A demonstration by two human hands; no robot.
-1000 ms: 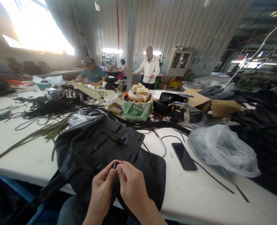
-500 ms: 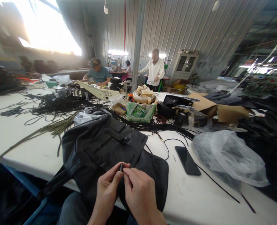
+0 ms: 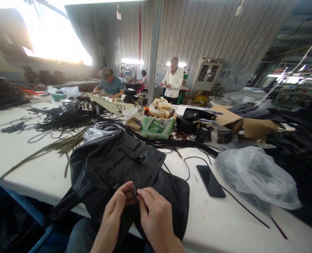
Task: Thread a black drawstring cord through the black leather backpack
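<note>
A small dark piece (image 3: 134, 190), bar-shaped with a slight shine, is held up between my two hands; its exact kind is too small to make out. The thumb and forefinger of my right hand (image 3: 157, 209) pinch its right side. Curled fingers of my left hand (image 3: 116, 207) hold it from the left and behind, the thumb standing a little off it. Below and beyond both hands lies a black backpack (image 3: 129, 165), flat on the white table, with straps and a buckle on its front. Part of the bag is hidden by my forearms.
On the white table (image 3: 205, 225), a phone (image 3: 211, 181) and a clear plastic bag (image 3: 258, 179) lie to the right. Black cords and a green box (image 3: 158, 126) of rolled strips sit behind the backpack. Olive cords (image 3: 58, 144) lie left. Several people work farther back.
The small dark piece has turned and shifted slightly left and down. My left thumb has come off it and the left fingers have loosened. A standing person in white has brought their hands together.
</note>
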